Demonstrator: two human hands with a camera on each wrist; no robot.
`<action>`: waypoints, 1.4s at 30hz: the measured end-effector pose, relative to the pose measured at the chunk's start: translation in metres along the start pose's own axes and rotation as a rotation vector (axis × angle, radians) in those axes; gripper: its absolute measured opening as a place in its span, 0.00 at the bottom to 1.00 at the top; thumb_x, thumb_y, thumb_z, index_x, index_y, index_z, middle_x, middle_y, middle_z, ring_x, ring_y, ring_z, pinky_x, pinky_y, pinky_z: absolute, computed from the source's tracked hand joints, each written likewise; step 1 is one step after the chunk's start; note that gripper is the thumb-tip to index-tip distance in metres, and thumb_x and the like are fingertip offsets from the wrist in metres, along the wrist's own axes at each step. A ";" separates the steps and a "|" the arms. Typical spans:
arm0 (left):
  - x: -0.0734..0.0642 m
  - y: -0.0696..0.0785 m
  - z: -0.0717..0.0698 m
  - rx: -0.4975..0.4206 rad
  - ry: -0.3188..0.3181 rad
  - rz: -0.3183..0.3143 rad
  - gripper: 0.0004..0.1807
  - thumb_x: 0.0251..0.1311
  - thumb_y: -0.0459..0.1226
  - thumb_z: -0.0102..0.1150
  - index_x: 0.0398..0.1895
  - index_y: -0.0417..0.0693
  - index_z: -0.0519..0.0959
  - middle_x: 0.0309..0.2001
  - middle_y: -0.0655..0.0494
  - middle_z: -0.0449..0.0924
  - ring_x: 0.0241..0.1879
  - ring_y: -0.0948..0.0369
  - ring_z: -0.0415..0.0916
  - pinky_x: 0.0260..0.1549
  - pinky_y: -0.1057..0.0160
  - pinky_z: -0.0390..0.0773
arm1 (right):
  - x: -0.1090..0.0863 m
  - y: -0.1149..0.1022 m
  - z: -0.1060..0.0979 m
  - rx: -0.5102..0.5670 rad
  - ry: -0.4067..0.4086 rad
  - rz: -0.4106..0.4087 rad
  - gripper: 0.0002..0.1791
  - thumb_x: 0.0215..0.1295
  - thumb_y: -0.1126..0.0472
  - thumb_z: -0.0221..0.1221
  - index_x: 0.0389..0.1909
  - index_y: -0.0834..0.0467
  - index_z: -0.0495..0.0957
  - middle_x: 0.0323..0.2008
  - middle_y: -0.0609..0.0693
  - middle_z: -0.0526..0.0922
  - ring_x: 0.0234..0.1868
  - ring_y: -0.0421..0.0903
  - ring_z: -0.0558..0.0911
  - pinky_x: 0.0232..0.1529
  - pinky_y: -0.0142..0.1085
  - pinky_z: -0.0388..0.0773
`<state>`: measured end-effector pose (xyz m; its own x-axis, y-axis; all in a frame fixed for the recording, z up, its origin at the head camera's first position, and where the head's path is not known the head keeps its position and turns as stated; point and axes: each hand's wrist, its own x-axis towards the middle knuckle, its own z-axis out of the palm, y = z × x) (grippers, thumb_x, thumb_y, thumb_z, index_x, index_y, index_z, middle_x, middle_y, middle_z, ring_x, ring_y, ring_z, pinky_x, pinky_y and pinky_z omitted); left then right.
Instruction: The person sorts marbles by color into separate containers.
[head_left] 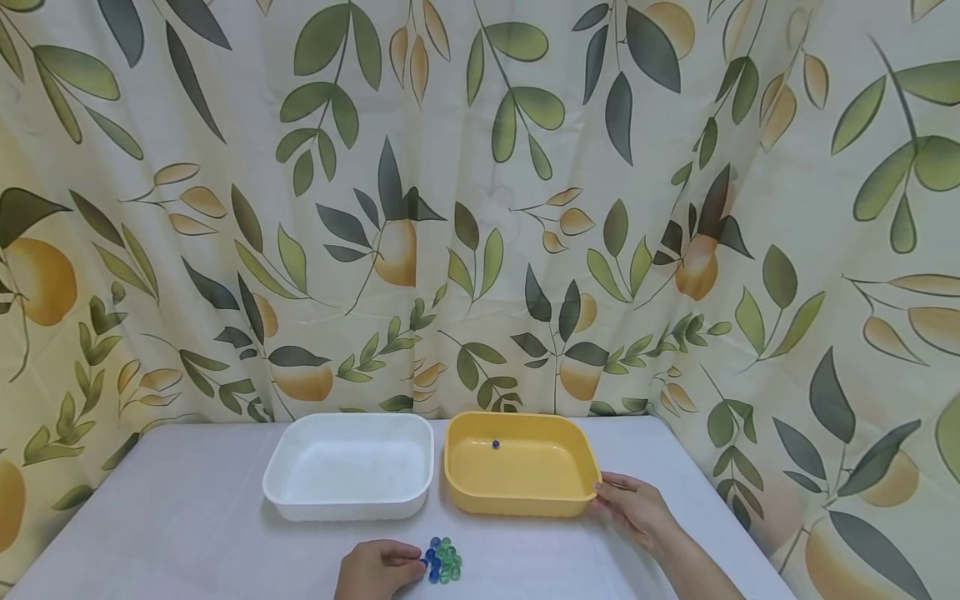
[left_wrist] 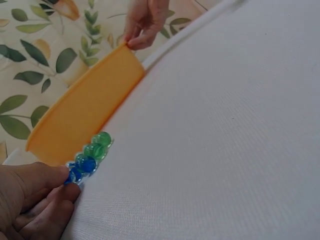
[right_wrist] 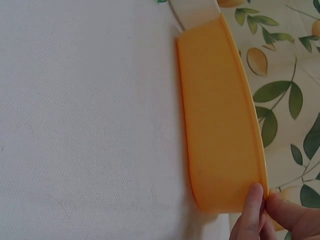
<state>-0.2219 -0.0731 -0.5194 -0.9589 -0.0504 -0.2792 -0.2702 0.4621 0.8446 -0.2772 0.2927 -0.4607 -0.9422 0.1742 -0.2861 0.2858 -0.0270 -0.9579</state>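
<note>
Blue and green glass marbles (head_left: 446,562) lie in a tight cluster on the white cloth near the front. At the cluster's left edge, my left hand (head_left: 377,569) pinches a blue marble (left_wrist: 72,176) between thumb and fingers; the fingertips partly cover it. A yellow tray (head_left: 525,479) stands behind the marbles, and one dark blue marble (head_left: 496,445) lies inside it. My right hand (head_left: 636,507) holds this tray by its right front corner. In the right wrist view, the thumb and fingers grip the yellow rim from both sides.
A white tray (head_left: 348,467) stands left of the yellow one, a narrow gap between them. White cloth (head_left: 202,517) covers the table. Behind its far edge hangs a curtain (head_left: 480,208) printed with leaves and fruit, which also runs along both sides.
</note>
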 end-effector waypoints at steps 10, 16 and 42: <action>0.001 0.000 -0.002 -0.024 -0.015 -0.033 0.12 0.52 0.42 0.73 0.38 0.47 0.87 0.29 0.59 0.86 0.31 0.63 0.81 0.35 0.57 0.81 | 0.001 0.002 -0.001 0.002 0.001 -0.002 0.30 0.65 0.72 0.59 0.65 0.79 0.60 0.39 0.58 0.84 0.36 0.44 0.86 0.45 0.38 0.84; 0.003 0.000 -0.002 -0.063 -0.014 -0.036 0.13 0.50 0.42 0.74 0.38 0.47 0.87 0.29 0.58 0.87 0.32 0.61 0.83 0.37 0.56 0.82 | 0.001 0.002 -0.001 0.017 -0.004 -0.008 0.30 0.65 0.73 0.59 0.64 0.79 0.61 0.39 0.58 0.84 0.37 0.44 0.86 0.44 0.37 0.84; 0.012 0.021 -0.009 -0.333 -0.168 -0.061 0.14 0.60 0.38 0.66 0.46 0.39 0.84 0.35 0.54 0.87 0.35 0.64 0.84 0.38 0.64 0.84 | 0.001 0.000 0.000 0.004 0.002 0.006 0.31 0.65 0.72 0.59 0.65 0.79 0.60 0.45 0.63 0.82 0.37 0.45 0.86 0.45 0.38 0.84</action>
<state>-0.2399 -0.0724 -0.5011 -0.9201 0.0894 -0.3814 -0.3664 0.1479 0.9186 -0.2782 0.2931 -0.4615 -0.9402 0.1763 -0.2915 0.2906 -0.0315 -0.9563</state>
